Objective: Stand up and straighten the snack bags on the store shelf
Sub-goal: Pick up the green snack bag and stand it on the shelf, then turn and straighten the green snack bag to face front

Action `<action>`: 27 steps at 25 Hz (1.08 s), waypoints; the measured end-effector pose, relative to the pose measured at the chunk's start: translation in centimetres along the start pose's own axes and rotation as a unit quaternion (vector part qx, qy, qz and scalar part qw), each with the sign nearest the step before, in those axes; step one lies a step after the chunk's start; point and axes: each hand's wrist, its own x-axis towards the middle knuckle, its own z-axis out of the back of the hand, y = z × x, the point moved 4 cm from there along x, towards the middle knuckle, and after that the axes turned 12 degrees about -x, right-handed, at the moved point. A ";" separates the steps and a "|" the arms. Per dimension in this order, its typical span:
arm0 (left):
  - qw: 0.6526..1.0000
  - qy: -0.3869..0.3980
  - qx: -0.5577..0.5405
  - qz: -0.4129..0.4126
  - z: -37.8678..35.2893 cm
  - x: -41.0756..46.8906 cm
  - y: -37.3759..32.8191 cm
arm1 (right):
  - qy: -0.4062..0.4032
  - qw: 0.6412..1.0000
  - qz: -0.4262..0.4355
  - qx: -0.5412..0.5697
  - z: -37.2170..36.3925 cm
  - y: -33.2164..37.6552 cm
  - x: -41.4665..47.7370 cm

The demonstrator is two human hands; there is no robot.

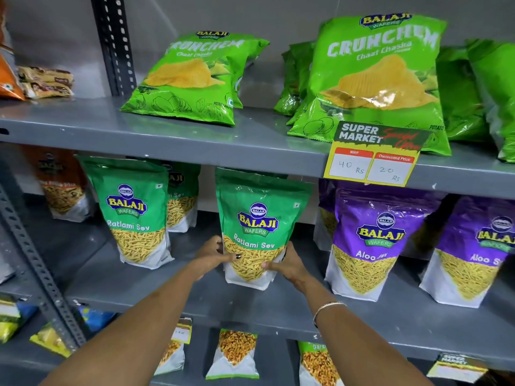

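Observation:
A green Ratlami Sev bag point(257, 218) stands upright in the middle of the middle shelf point(167, 288). My left hand point(213, 256) grips its lower left edge and my right hand point(288, 264) grips its lower right edge, thumbs on the front. Another green Ratlami Sev bag point(132, 210) stands upright to the left, with a further one point(182, 199) behind it. Two purple Aloo Sev bags point(370, 235) point(473, 252) stand upright to the right. On the top shelf, two green Crunchem chip bags point(192, 79) point(376, 79) lean back.
A price card point(376, 154) hangs from the top shelf's front edge. An orange bag point(60, 185) stands at the far left of the middle shelf. More green bags point(479, 93) crowd the top right. Small snack bags point(235, 352) fill the bottom shelf. A perforated upright point(33, 263) runs down the left.

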 end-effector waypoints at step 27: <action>0.999 -0.030 -0.030 -0.010 26.8 1.6 6.3 | -0.086 0.995 -0.001 -0.050 -27.1 11.8 2.0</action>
